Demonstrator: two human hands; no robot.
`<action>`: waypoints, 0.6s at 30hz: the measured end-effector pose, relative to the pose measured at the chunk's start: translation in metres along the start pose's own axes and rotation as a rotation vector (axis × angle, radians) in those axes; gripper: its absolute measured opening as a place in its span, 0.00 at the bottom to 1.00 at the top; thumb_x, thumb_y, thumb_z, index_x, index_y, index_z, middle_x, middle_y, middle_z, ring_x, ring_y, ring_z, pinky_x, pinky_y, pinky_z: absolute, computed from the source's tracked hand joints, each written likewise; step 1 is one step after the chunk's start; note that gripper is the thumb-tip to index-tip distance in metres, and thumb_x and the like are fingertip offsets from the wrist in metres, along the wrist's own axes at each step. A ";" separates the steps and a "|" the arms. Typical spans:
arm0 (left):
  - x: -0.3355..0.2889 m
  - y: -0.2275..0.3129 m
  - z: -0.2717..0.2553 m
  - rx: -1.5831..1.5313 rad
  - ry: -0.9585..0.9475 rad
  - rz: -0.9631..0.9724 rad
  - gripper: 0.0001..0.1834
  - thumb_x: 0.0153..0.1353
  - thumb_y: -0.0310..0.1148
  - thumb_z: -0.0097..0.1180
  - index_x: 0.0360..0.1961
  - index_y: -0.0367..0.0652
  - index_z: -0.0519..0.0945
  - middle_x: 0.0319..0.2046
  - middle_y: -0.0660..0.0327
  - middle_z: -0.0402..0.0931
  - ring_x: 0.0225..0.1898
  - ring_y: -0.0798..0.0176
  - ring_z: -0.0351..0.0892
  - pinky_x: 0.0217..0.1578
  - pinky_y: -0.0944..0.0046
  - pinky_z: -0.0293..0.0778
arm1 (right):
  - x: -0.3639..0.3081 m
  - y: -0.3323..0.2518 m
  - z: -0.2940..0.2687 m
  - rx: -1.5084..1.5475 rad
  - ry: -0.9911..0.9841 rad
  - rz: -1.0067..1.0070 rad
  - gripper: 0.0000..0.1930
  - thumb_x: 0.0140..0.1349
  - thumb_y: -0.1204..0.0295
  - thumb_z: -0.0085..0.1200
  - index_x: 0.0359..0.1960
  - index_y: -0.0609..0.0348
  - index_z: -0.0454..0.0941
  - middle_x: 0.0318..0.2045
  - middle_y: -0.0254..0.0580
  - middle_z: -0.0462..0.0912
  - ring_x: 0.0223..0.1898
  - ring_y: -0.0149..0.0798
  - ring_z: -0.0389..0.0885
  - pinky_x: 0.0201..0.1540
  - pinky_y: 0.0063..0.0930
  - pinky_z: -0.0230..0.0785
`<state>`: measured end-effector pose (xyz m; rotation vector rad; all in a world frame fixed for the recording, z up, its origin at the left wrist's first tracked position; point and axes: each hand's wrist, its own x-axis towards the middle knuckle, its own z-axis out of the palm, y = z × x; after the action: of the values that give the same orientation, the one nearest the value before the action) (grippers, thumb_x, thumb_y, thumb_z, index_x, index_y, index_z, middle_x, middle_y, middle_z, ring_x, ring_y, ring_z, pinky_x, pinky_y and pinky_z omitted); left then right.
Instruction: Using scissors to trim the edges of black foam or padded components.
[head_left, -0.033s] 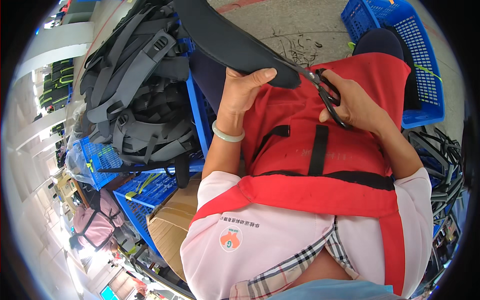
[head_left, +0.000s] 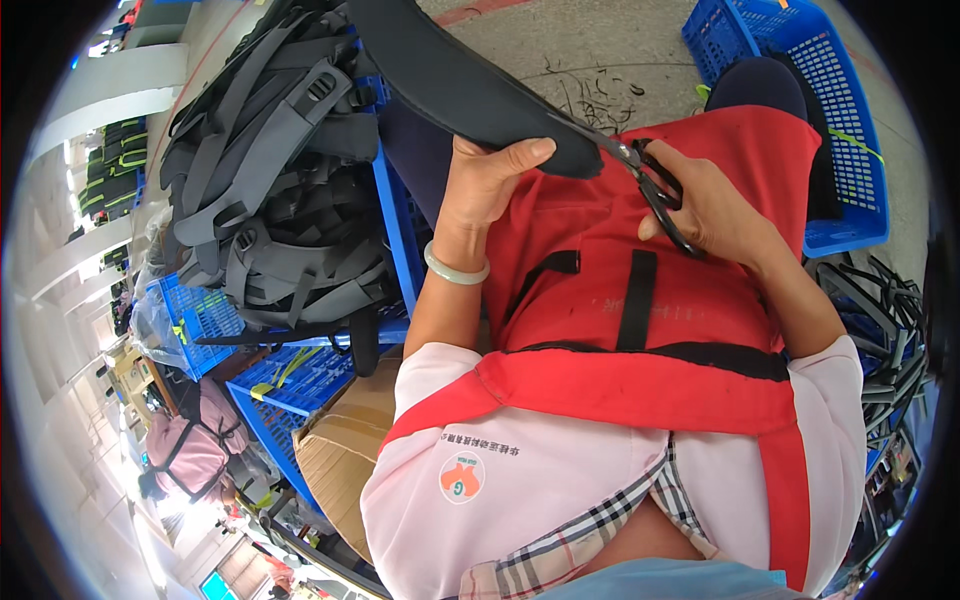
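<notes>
A long dark-grey padded shoulder strap reaches from the top edge down over my lap. Near its rounded lower end my left hand grips it, thumb on top and the other fingers hidden beneath. In my right hand is a pair of black-handled scissors, with fingers through the loops. The metal blades lie along the strap's far edge, close to its rounded end. Whether they cut anything there is too small to tell. A red apron covers my lap below both hands.
At the left, grey straps with buckles are heaped on a blue crate. A cardboard box is below it. Another blue crate stands at the right, above a pile of dark strips. Black offcuts litter the floor ahead.
</notes>
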<state>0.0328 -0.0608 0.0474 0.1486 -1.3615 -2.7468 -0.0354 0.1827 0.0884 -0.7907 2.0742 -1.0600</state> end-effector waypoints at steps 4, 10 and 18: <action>-0.001 0.000 -0.001 0.008 -0.030 -0.013 0.13 0.51 0.15 0.63 0.38 0.38 0.81 0.34 0.60 0.81 0.37 0.64 0.81 0.42 0.64 0.78 | 0.002 0.001 -0.002 0.000 -0.093 0.141 0.31 0.45 0.54 0.70 0.39 0.66 0.67 0.23 0.51 0.72 0.25 0.51 0.70 0.31 0.37 0.64; -0.003 -0.006 0.007 0.062 0.001 -0.001 0.12 0.52 0.16 0.63 0.38 0.39 0.80 0.34 0.61 0.81 0.36 0.64 0.81 0.41 0.63 0.79 | 0.003 -0.006 0.001 -0.034 0.016 0.020 0.34 0.43 0.53 0.71 0.41 0.65 0.68 0.23 0.50 0.73 0.28 0.52 0.75 0.32 0.38 0.66; 0.000 -0.007 0.009 -0.052 0.073 -0.003 0.14 0.52 0.20 0.64 0.41 0.37 0.78 0.37 0.57 0.80 0.39 0.60 0.81 0.45 0.59 0.77 | 0.003 0.005 0.009 -0.081 0.095 -0.123 0.35 0.41 0.51 0.71 0.40 0.63 0.66 0.24 0.49 0.73 0.29 0.54 0.75 0.32 0.41 0.66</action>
<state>0.0319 -0.0499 0.0473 0.2459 -1.2719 -2.7468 -0.0310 0.1788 0.0797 -0.9352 2.1831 -1.1044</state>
